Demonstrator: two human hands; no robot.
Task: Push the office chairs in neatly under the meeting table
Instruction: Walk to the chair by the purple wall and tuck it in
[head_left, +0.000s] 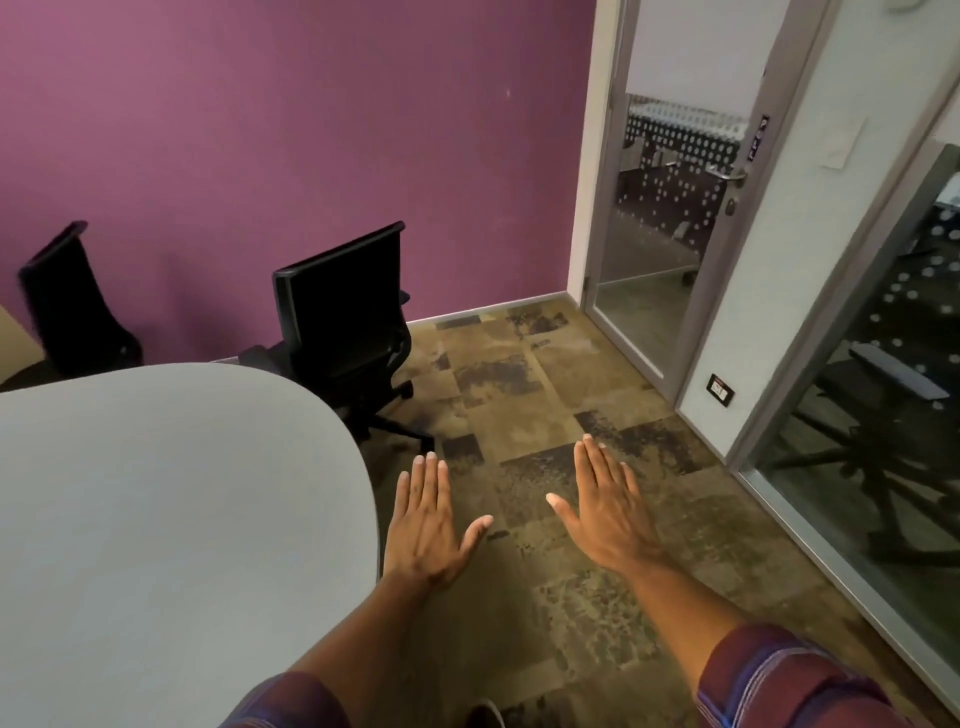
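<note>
A grey rounded meeting table (156, 519) fills the lower left. A black office chair (340, 317) stands at its far rounded end, back towards me, seat partly under the top. A second black chair (67, 301) stands further left against the purple wall, its base hidden by the table. My left hand (428, 525) is held flat, palm down, just off the table's right edge, holding nothing. My right hand (605, 509) is flat and open over the carpet, apart from both chairs.
Patchy brown carpet (519, 405) stretches from my hands to the wall. A glass door with a grey frame (670, 208) stands at the back right. A glass partition (883, 415) runs along the right, with chairs behind it.
</note>
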